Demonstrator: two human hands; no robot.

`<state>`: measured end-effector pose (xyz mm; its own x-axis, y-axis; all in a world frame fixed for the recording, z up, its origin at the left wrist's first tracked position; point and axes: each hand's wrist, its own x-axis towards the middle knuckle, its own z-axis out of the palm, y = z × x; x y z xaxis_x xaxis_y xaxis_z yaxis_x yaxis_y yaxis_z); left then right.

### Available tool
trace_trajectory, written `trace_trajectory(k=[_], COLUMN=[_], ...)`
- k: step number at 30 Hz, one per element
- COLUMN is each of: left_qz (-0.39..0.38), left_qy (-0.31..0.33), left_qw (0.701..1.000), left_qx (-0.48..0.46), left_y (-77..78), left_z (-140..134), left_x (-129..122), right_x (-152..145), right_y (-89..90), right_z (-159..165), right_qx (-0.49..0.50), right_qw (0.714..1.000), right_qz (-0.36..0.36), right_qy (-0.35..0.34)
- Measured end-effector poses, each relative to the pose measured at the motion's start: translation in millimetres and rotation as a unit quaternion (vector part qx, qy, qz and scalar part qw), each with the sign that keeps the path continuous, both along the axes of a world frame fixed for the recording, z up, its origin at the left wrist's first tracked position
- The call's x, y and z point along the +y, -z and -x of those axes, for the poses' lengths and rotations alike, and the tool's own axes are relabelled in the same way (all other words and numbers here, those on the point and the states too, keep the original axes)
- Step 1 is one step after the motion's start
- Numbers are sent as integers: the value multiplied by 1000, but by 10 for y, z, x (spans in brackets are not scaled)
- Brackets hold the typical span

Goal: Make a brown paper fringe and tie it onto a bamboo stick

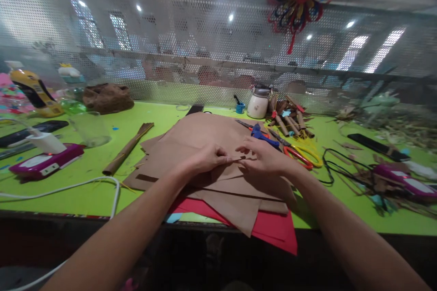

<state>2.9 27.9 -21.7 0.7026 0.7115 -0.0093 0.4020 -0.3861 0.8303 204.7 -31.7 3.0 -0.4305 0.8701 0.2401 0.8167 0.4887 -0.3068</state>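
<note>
A small narrow strip of brown paper (236, 158) is held just above a stack of brown kraft paper sheets (205, 129). My left hand (210, 159) pinches its left end between thumb and fingertips. From the other side, my right hand (262, 157) curls its fingers round the strip's right end, which has a dark tip. Red paper (278, 229) sticks out from under the brown sheets at the table edge. Just beyond my right hand lie a blue-handled tool (262, 135), scissors with orange handles (297, 155) and yellow-handled scissors (310, 153).
To the left lie a rolled brown paper bundle (128, 148), a clear plastic cup (92, 129) and a purple power strip (46, 161) with a white cable. At the back stand a white jar (258, 102) and small paper rolls (290, 118). Black cables (329, 168) lie at right.
</note>
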Motion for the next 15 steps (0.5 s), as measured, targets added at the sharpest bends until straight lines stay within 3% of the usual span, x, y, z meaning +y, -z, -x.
trace_trajectory(k=[6,10,15], left_qz=[2,43,53], left_qy=[-13,-29,-29], left_qw=[1000,998,998], left_qx=[-28,-37,-32], left_y=[80,122,97], left_z=[-9,-9,9], left_x=[21,23,12], right_x=[151,149,134], right_y=[116,142,157], right_z=[-112,-112,-71], right_qx=[80,119,121], right_qw=[980,974,981], right_qz=[178,190,147], right_qy=[-38,-38,-30])
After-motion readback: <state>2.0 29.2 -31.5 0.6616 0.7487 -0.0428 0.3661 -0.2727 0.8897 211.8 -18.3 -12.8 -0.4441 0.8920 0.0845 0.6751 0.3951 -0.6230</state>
